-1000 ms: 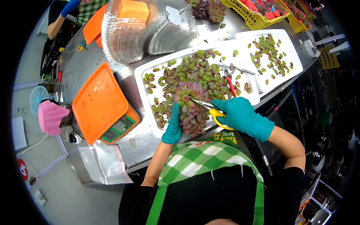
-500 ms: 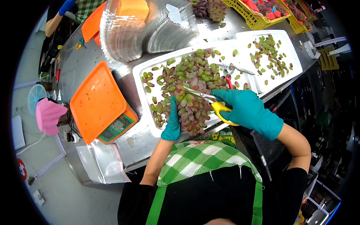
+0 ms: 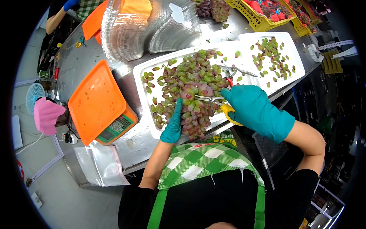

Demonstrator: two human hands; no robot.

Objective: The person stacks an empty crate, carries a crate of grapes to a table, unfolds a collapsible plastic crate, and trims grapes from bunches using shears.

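A cluster of pink and green grapes (image 3: 196, 114) lies over the near edge of a white tray (image 3: 142, 97) filled with more grapes. Against its left side rests my left hand (image 3: 173, 124), gloved in teal, with the fingers closed on the bunch. My right hand (image 3: 255, 108), also gloved, grips the yellow handles of a pair of scissors (image 3: 229, 113). The scissor blades reach into the cluster and look slightly apart. Red-handled snips (image 3: 233, 70) lie in the tray beyond my right hand.
An orange scale (image 3: 99, 101) stands left, with plastic bags (image 3: 101, 164) nearer me. Stacked clear containers (image 3: 126, 38) rise behind. Another white tray (image 3: 301, 61) with loose grapes is at right, yellow crates (image 3: 259, 21) beyond. A co-worker's arm (image 3: 55, 21) shows at top left.
The scissor blades have shifted slightly down and right on the cluster, and my right hand has moved a little right. The cluster looks turned, and the view has shifted slightly.
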